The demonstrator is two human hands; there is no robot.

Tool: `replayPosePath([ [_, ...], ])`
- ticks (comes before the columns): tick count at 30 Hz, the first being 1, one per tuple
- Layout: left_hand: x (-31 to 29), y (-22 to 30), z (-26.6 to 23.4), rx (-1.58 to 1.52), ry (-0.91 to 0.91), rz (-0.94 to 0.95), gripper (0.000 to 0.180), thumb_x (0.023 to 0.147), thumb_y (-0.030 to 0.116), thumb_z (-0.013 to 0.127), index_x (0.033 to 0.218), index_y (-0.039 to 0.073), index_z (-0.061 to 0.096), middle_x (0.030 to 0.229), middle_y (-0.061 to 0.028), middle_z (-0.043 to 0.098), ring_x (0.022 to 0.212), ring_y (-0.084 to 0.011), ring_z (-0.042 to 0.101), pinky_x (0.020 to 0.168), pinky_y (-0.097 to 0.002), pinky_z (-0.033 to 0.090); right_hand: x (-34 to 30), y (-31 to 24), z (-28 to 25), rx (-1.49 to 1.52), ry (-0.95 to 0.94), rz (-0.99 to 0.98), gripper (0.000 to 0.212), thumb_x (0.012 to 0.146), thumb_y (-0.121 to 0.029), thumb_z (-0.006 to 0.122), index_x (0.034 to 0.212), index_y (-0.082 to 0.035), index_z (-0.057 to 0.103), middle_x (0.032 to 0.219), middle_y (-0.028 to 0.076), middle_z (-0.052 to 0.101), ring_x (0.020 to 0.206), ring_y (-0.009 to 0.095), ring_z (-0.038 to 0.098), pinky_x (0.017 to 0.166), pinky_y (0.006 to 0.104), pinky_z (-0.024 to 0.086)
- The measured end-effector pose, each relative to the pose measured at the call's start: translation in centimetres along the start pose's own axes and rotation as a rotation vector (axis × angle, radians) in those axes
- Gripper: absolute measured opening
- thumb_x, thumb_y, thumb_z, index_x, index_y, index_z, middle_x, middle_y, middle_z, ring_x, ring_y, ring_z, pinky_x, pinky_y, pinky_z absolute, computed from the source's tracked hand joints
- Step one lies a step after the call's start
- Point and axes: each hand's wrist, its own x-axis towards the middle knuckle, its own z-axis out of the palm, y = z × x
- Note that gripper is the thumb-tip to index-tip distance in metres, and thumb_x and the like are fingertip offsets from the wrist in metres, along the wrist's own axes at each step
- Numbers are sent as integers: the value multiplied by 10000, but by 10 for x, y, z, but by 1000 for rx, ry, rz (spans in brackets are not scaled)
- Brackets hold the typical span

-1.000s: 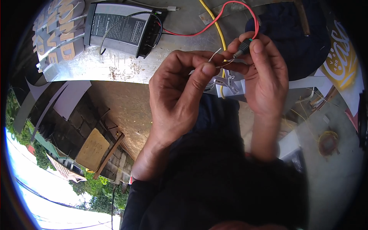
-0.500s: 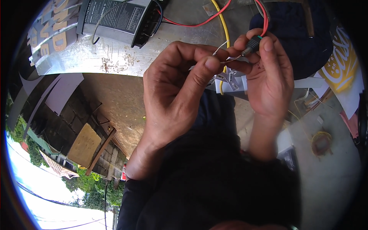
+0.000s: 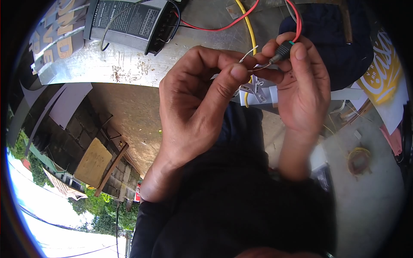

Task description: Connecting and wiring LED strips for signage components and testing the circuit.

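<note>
Both hands are raised close together over the edge of a metal work surface. My left hand pinches a thin wire between thumb and forefinger. A white wire end pokes up beside that thumb. In the fingers of my right hand is a dark ribbed connector with a pale metal tip. The thin wire spans from the left fingertips to this tip. Red wire runs up from the connector's back, and a bit of green shows there. Small pale clip-like pieces are partly hidden between my hands.
A grey power supply box with dark leads lies at the far left of the metal surface. Yellow cable passes behind my hands. Dark blue cloth and a printed sheet are at right, above a wire coil.
Both hands keep the same hold, with almost no movement. The background has shifted slightly as the view moved.
</note>
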Motion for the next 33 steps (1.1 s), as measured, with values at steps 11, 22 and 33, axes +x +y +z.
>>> replayPosePath([
  [11, 1, 1, -4, -12, 18, -23, 120, 937, 110, 603, 952, -9, 591, 1025, -171, 677, 911, -209, 668, 861, -351, 536, 1, -1, 3, -33, 0, 18, 283, 1020, -208, 420, 1125, 30, 531, 1013, 168, 623, 930, 234, 669, 802, 391, 601],
  [22, 2, 2, -8, -23, 14, -19, 123, 932, 108, 611, 961, -10, 595, 1028, -169, 678, 910, -207, 667, 859, -350, 535, 4, 2, 6, -8, -5, 30, 289, 1022, -212, 415, 1127, 30, 533, 1000, 172, 624, 911, 232, 672, 802, 393, 601],
  [33, 1, 5, -15, -48, 61, -97, 172, 955, 166, 584, 980, -4, 600, 932, -130, 661, 820, -189, 644, 755, -310, 534, 9, -2, 13, -235, 258, 3, 242, 957, -165, 577, 1110, 22, 590, 896, 105, 671, 827, 160, 658, 717, 293, 544],
])
